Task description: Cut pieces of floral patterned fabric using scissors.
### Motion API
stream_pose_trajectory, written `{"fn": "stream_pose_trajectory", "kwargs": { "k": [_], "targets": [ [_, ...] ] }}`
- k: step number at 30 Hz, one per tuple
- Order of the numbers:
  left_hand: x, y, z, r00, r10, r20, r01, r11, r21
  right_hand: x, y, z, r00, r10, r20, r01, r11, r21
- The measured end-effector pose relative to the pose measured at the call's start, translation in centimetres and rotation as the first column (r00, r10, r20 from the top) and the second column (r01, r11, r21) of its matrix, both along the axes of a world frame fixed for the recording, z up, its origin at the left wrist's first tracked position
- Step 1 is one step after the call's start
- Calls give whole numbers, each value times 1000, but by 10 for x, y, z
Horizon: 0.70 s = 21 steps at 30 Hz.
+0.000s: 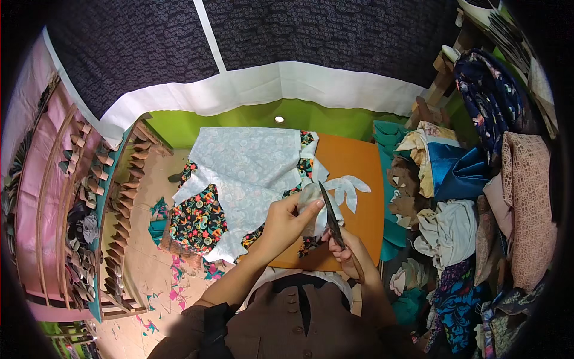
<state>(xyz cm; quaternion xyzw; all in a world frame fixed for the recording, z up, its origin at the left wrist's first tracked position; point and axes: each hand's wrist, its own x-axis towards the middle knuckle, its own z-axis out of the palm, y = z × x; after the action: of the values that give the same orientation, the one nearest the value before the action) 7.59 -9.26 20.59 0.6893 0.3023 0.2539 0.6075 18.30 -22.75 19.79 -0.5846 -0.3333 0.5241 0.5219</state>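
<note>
In my right hand (345, 250) is a pair of dark scissors (330, 214), its blades pointing up and away from me. My left hand (288, 222) pinches a small pale cut piece (310, 196) between thumb and fingers, close beside the scissor blades; its exact material is hard to tell. Under and beyond the hands, printed fabric (196, 224) with flowers on black lies folded over, its whitish back side (248, 152) facing up over a large area. White leaf-shaped cutouts (348, 190) rest on the orange tabletop (350, 158) right of the fabric.
Racks with rows of wooden shoe lasts (122, 221) stand on the left. Coloured scraps (176, 281) litter the floor (134, 299). Along the right, shelves hold piled cloth, including blue satin (457, 173) and a white bundle (448, 230). A dark patterned curtain (323, 36) hangs behind the table.
</note>
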Motion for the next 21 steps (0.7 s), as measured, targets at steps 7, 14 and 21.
{"fn": "stream_pose_trajectory", "kwargs": {
  "k": [7,14,21],
  "targets": [
    [1,3,-5,1000,8,7,-7,998,-55,2,-2,0,995,25,-94,-31,998,-60],
    [4,-2,14,998,-40,-40,34,990,-134,4,-3,-11,1000,-15,-18,15,1000,-18],
    [4,-1,0,999,-23,24,25,996,-88,4,-2,1,987,34,-155,-43,997,-58]
  ]
}}
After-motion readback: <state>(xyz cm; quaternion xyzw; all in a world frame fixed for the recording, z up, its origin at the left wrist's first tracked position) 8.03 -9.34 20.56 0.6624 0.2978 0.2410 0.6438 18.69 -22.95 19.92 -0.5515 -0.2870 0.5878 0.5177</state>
